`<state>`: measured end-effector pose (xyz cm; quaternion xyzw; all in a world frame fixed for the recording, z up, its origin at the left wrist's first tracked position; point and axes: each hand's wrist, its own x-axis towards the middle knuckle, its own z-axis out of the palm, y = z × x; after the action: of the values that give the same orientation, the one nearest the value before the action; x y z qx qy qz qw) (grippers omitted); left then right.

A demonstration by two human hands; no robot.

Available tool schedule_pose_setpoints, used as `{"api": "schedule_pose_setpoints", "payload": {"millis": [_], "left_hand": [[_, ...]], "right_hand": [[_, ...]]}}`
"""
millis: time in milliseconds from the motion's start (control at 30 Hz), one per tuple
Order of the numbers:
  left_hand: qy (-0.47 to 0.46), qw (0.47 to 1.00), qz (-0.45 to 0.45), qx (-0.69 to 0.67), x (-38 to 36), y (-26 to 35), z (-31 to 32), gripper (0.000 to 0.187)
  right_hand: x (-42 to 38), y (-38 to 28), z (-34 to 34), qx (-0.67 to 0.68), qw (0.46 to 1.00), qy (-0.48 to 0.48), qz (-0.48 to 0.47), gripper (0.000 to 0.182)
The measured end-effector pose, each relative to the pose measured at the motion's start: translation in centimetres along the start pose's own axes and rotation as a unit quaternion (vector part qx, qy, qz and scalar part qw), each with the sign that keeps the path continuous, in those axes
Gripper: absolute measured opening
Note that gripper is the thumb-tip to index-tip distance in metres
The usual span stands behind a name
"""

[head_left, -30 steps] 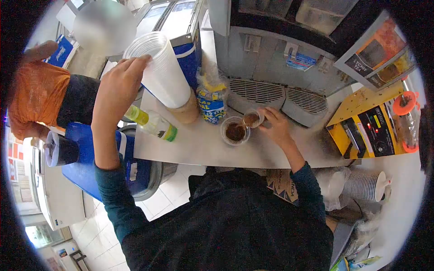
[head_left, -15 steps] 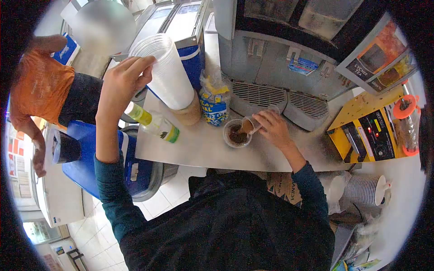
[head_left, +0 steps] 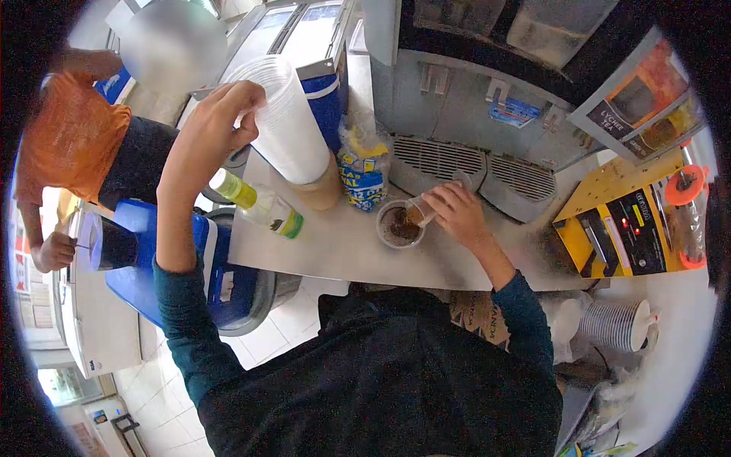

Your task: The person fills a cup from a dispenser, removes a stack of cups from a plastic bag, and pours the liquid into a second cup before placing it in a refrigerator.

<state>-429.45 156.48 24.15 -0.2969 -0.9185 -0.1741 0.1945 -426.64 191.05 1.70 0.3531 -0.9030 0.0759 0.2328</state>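
The right hand [head_left: 458,215] grasps a small cup [head_left: 419,210], tilted, its mouth over the tub [head_left: 383,236]; the fingers hide part of the cup's wall, and its contents are hard to make out. Beside that grip, the tub stands upright on the counter [head_left: 327,255], see-through, with dark brown stuff [head_left: 397,222] inside, texture blurred. The left hand [head_left: 215,126] has curled fingers at the rim of the cup stack [head_left: 293,133]; whether they pinch it, I cannot tell. Below that hand lies a bottle [head_left: 263,208].
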Motion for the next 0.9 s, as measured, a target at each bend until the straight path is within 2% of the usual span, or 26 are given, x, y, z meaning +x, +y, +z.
{"api": "schedule_pose_setpoints", "payload": {"millis": [67, 167, 233, 267, 300, 533, 567, 700, 800, 900], "left_hand": [[-0.002, 1.0, 0.01, 0.005, 0.1, -0.2, 0.0, 0.025], [-0.043, 0.999, -0.026, -0.008, 0.2, 0.0, -0.5, 0.026], [-0.027, 0.998, 0.011, 0.056, 0.3, 0.2, -0.7, 0.027], [-0.02, 0.996, 0.031, 0.087, 0.4, 0.1, -0.8, 0.027], [0.043, 0.995, 0.04, 0.083, 0.5, -0.6, -1.1, 0.025], [0.031, 0.995, 0.059, 0.079, 0.0, -1.9, -3.9, 0.015], [0.045, 0.998, 0.002, 0.054, -0.3, -1.7, -3.8, 0.017], [0.132, 0.988, -0.065, 0.048, -1.3, -0.9, -3.7, 0.02], [0.219, 0.974, -0.031, -0.056, -1.9, -1.6, -3.1, 0.018], [0.322, 0.941, -0.011, -0.106, -2.3, -1.5, -2.7, 0.019]], "right_hand": [[0.1, 0.0, -0.1, -0.005, 1.0, 0.001, -0.005, 0.048], [0.6, -0.5, -0.4, -0.011, 1.0, 0.002, -0.01, 0.04], [0.6, -0.2, -0.2, -0.009, 1.0, 0.011, -0.022, 0.039], [0.7, -0.2, -0.3, -0.006, 1.0, 0.006, -0.024, 0.039], [0.8, -0.2, -0.6, -0.003, 1.0, 0.001, -0.026, 0.039], [1.2, -0.4, -0.9, 0.011, 0.999, 0.003, -0.031, 0.046], [1.1, -0.3, -0.8, 0.006, 0.999, 0.001, -0.037, 0.044], [1.2, -0.3, -0.6, -0.008, 0.999, -0.005, -0.054, 0.037], [1.4, -0.3, -0.6, -0.017, 0.998, -0.003, -0.068, 0.035], [1.4, -0.5, -0.6, -0.009, 0.997, 0.009, -0.077, 0.035]]}}
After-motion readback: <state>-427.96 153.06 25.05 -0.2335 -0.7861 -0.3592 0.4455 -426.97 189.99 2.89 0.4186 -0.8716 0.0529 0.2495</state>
